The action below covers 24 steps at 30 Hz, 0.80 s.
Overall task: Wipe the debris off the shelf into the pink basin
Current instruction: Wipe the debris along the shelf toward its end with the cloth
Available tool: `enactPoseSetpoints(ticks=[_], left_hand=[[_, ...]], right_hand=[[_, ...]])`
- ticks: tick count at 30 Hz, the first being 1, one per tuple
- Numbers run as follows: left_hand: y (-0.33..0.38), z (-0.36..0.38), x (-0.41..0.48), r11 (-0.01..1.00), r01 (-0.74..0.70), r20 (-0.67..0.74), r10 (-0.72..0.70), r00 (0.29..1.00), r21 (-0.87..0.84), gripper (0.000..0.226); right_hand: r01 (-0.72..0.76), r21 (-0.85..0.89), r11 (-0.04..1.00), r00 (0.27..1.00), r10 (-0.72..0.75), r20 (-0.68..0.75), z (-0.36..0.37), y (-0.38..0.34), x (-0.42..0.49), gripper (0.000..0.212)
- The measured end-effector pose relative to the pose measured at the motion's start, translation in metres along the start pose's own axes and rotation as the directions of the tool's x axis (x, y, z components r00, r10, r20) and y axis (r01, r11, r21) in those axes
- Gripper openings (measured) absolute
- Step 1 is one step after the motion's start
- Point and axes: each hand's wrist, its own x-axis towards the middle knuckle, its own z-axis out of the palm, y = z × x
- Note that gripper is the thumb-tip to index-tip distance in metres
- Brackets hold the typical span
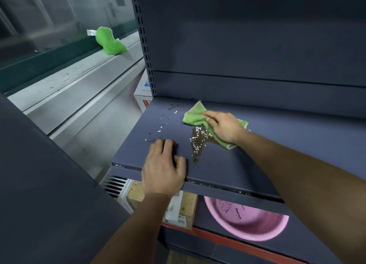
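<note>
On a dark grey metal shelf [257, 164], a right hand [222, 128] clutches a bunched green microfibre cloth [195, 116] just right of a line of brown-and-white crumb debris [198, 143], forearm reaching in from the near right. Fingers loosely bent and holding nothing, the left hand [163, 168] rests on the near edge, apparently as a brace. A round pink plastic basin [247, 224] sits below, placed to catch the sweepings.

Bare left hand [163, 172], bare right hand [223, 128], forearms uncovered up to the frame edge
</note>
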Motion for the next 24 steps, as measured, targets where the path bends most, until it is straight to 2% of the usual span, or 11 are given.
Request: enactPoseSetpoints(ticks=[2, 4, 7, 10, 13, 19, 24], left_hand=[[0.000, -0.001, 0.000, 1.000, 0.002, -0.001, -0.002, 1.000, -0.003, 0.022], [0.001, -0.002, 0.000, 1.000, 0.001, 0.004, -0.001, 1.000, -0.005, 0.022], [0.001, -0.002, 0.000, 1.000, 0.001, 0.015, -0.001, 1.000, -0.008, 0.021], [0.001, -0.002, -0.001, 1.000, 0.003, 0.027, -0.003, 1.000, -0.018, 0.020], [0.000, -0.002, -0.001, 1.000, 0.003, 0.028, -0.002, 1.000, -0.026, 0.017], [-0.002, -0.001, -0.002, 0.999, -0.010, 0.029, 0.011, 1.000, -0.036, 0.016], [0.000, -0.006, 0.002, 0.998, 0.035, 0.101, -0.030, 0.994, -0.056, 0.014]], right_hand=[[-0.009, 0.108, 0.994, 1.000, 0.010, -0.005, -0.005, -0.002, -0.008, 0.033], [-0.022, 0.173, 0.985, 0.993, 0.041, -0.108, -0.016, 0.004, -0.014, 0.033], [-0.071, 0.121, 0.990, 0.964, 0.099, -0.246, -0.028, 0.026, -0.024, 0.034], [-0.200, -0.028, 0.979, 0.970, 0.194, -0.145, -0.026, 0.043, -0.032, 0.039], [-0.210, -0.108, 0.972, 0.976, 0.202, -0.083, -0.015, 0.034, -0.033, 0.042], [-0.259, -0.007, 0.966, 0.950, 0.254, -0.180, 0.005, -0.015, -0.038, 0.038], [-0.398, 0.249, 0.883, 0.852, 0.457, -0.256, 0.004, -0.042, -0.043, 0.037]])
